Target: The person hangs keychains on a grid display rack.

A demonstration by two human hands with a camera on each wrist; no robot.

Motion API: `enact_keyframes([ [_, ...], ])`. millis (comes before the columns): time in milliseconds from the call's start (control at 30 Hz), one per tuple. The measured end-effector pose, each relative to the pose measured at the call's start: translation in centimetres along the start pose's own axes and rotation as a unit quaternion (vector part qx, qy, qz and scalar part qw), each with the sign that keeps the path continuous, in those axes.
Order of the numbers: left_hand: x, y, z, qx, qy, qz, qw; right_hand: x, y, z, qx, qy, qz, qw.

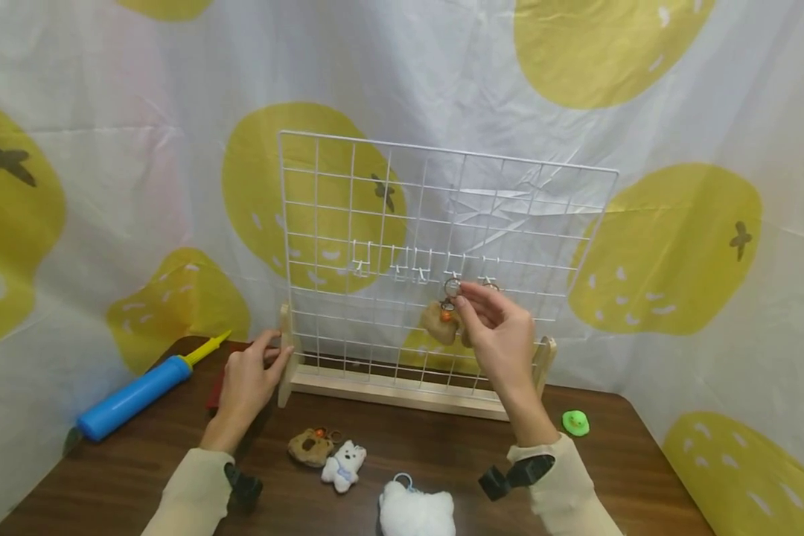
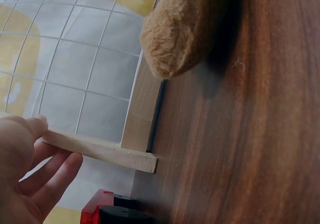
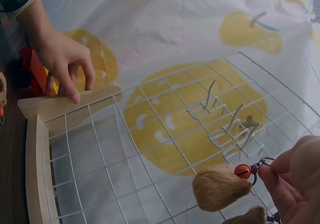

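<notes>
My right hand (image 1: 502,331) pinches the metal ring of a brown plush keychain (image 1: 438,323) with an orange bell (image 3: 242,171), in front of the white wire grid rack (image 1: 402,294). Several white hooks (image 1: 420,274) sit on one wire of it. Part of a second brown plush (image 3: 248,217) shows below the first in the right wrist view; a ring (image 1: 491,286) hangs at the rightmost hook, partly behind my fingers. My left hand (image 1: 251,380) holds the rack's left wooden upright (image 2: 102,151) between thumb and fingers.
On the brown table lie a brown plush keychain (image 1: 310,447), a small white bear plush (image 1: 345,467) and a larger white plush (image 1: 417,512). A green duck (image 1: 575,423) is at right. A blue pump (image 1: 137,396) and a red-and-black object (image 2: 107,208) are at left.
</notes>
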State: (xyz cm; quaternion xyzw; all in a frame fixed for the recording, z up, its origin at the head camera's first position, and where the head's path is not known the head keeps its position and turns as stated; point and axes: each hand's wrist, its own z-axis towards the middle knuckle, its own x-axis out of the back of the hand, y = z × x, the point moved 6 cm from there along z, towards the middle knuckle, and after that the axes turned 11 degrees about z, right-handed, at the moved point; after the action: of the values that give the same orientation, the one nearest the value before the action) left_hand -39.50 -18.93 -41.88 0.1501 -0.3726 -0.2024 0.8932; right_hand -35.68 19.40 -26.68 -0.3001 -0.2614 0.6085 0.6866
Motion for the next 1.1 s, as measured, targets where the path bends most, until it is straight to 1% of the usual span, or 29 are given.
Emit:
enact_keyframes([
  [67, 0.0, 0.0, 0.0, -0.001, 0.0, 0.0, 1.0, 0.0, 0.1, -0.2, -0.003, -0.006, -0.002, 1.0],
  [133, -0.1, 0.0, -0.1, 0.001, 0.0, -0.001, 1.0, 0.1, 0.1, -0.4, 0.002, -0.01, -0.008, 0.9999],
  [200, -0.1, -0.1, 0.0, 0.003, 0.002, -0.001, 1.0, 0.2, 0.0, -0.6, 0.01, -0.013, -0.002, 0.9999],
  [333, 0.0, -0.1, 0.0, 0.003, 0.007, 0.0, 1.0, 0.6, -0.5, -1.3, 0.024, -0.009, -0.005, 0.9997],
  [467, 0.0, 0.0, -0.1, 0.0, 0.009, -0.001, 1.0, 1.2, -0.8, -2.4, 0.037, -0.013, -0.015, 0.9991],
  [567, -0.1, 0.0, -0.1, -0.002, 0.01, 0.001, 1.0, 1.4, -0.6, -3.6, 0.046, -0.03, -0.031, 0.998],
  [667, -0.1, 0.0, -0.2, -0.003, 0.009, 0.003, 0.9999, 1.3, 0.3, -5.0, 0.049, -0.064, -0.072, 0.9942],
  [733, -0.2, 0.0, -0.3, -0.003, 0.009, 0.004, 0.9999, 1.0, 1.3, -6.2, 0.043, -0.095, -0.095, 0.99],
  [800, -0.2, 0.0, -0.3, -0.003, 0.009, 0.005, 0.9999, 0.8, 2.5, -7.5, 0.026, -0.131, -0.113, 0.9845],
  [933, -0.2, 0.1, -0.4, -0.002, 0.005, 0.005, 1.0, 0.4, 5.5, -10.0, -0.038, -0.195, -0.116, 0.9731],
  [1000, -0.2, 0.2, -0.4, -0.001, 0.005, 0.004, 1.0, 0.0, 6.9, -11.2, -0.068, -0.229, -0.112, 0.9645],
  [1033, -0.2, 0.2, -0.4, -0.001, 0.006, 0.004, 1.0, -0.2, 7.5, -11.7, -0.08, -0.249, -0.111, 0.9587],
  [1100, -0.1, 0.2, -0.4, 0.0, 0.008, 0.005, 1.0, -0.7, 8.6, -12.7, -0.09, -0.292, -0.112, 0.9455],
])
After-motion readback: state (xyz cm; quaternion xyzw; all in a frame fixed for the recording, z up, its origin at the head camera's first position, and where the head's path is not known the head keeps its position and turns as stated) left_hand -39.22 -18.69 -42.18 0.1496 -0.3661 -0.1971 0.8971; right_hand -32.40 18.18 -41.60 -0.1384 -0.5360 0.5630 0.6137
